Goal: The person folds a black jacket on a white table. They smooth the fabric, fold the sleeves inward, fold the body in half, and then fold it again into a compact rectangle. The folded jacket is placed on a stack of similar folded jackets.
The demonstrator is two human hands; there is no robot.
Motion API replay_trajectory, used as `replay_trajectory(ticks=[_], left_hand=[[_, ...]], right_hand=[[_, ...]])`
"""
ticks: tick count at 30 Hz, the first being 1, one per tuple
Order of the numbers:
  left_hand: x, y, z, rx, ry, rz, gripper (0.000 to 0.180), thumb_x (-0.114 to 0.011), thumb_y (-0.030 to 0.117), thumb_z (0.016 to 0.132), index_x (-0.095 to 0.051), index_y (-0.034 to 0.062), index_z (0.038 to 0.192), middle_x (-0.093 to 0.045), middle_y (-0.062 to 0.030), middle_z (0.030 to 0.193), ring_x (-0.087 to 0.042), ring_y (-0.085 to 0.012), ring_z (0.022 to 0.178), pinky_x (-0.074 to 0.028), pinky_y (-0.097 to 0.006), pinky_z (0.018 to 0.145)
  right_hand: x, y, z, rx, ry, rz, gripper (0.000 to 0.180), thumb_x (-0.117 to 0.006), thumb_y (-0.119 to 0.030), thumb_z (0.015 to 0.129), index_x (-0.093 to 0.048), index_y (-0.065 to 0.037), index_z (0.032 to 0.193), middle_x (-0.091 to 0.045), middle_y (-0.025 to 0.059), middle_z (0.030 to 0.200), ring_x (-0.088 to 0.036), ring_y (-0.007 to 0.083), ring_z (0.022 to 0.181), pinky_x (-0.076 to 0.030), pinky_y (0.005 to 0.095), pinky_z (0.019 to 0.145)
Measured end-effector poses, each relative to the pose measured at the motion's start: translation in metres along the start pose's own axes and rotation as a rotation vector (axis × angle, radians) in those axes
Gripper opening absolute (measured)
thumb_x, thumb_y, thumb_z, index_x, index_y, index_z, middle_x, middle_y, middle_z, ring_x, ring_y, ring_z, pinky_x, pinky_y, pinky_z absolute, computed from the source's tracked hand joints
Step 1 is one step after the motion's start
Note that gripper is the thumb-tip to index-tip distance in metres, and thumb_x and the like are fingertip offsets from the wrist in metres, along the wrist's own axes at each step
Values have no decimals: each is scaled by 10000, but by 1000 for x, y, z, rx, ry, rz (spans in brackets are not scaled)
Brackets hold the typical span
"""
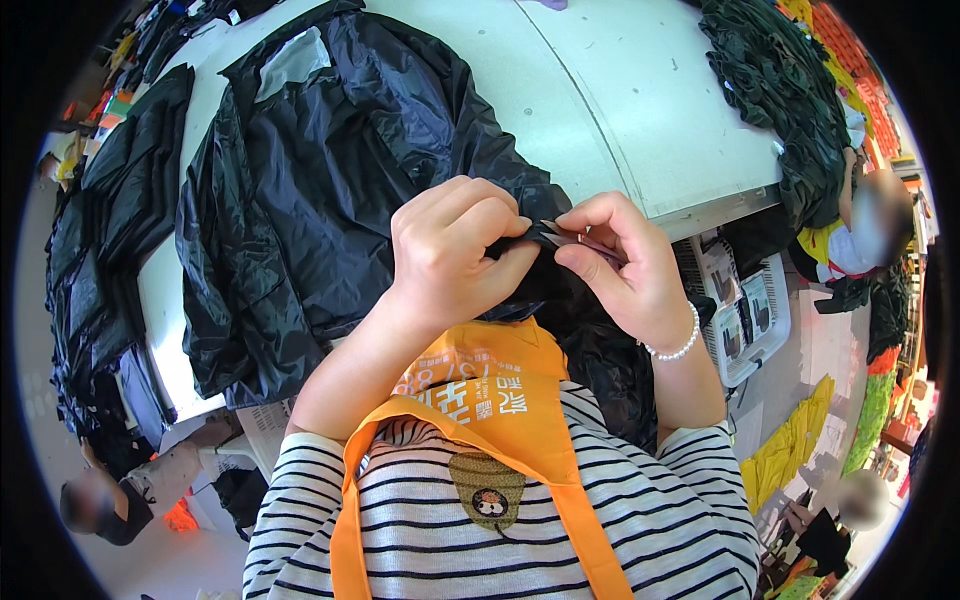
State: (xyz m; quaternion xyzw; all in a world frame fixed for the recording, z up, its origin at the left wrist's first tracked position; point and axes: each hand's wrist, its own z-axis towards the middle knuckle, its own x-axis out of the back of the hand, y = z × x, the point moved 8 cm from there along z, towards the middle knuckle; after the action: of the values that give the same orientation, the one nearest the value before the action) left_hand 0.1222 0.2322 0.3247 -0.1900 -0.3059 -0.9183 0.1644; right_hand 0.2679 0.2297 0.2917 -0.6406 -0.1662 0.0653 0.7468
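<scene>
A shiny black jacket (320, 180) lies spread over the white table (620, 110) and hangs down toward me. My left hand (450, 250) pinches a raised fold of its black fabric between thumb and fingers. My right hand (620, 265), with a white bead bracelet at the wrist, grips the same fold just to the right. The two hands almost touch at the fold's edge. Something thin and dark lies under the right fingers; I cannot tell what it is. I wear an orange apron (500, 400) over a striped shirt.
More black garments (100, 250) are piled at the table's left end, and dark green ones (780, 90) at the right end. A white basket (745, 320) with small packets stands below the table edge. Other people sit at the lower left, far right and lower right.
</scene>
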Motion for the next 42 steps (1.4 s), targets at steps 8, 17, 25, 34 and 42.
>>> replay_trajectory(ticks=[8, 17, 25, 34, 42], left_hand=[[-5, -6, -3, 41, -94, 73, 231, -743, 1, 522, -602, 43, 700, -633, -83, 750, -620, -243, 673, -483, -321, 627], [62, -94, -241, 1098, -264, 116, 418, -759, 238, 743, -646, 18, 1080, -644, -156, 1081, -635, -270, 957, -505, -362, 829], [205, -62, -505, 1956, 1220, -128, 540, -762, 351, 779, -529, 48, 1161, -594, -72, 1058, -604, -181, 879, -496, -280, 720], [160, -122, -452, 1597, 1427, -1057, 340, -520, 37, 836, -493, -38, 1166, -584, -165, 1176, -550, -335, 1115, -428, -465, 1008], [269, -147, -422, 1589, 1288, -1067, 494, -439, -98, 655, -517, -55, 1141, -587, -171, 1154, -564, -333, 1051, -451, -458, 962]], right_hand=[[5, 12, 11, -61, 38, -94, 93, -650, -4, 859, -578, 2, 918, -609, 28, 793, -557, 48, 704, -466, 200, 631], [203, 288, 131, -88, 241, -914, 283, -634, -65, 799, -546, -20, 1064, -634, 151, 980, -613, 297, 982, -477, 370, 857], [305, 336, 170, -425, 447, -1399, 439, -653, -234, 816, -574, -103, 1226, -592, 165, 1224, -542, 322, 1154, -429, 392, 976], [-130, 88, 91, -153, -582, -947, 297, -686, -295, 816, -687, -26, 944, -669, 196, 853, -656, 346, 746, -537, 382, 689], [-86, 199, 75, -516, -411, -1386, 135, -618, -74, 755, -704, -7, 836, -667, 233, 928, -658, 366, 854, -537, 412, 782]])
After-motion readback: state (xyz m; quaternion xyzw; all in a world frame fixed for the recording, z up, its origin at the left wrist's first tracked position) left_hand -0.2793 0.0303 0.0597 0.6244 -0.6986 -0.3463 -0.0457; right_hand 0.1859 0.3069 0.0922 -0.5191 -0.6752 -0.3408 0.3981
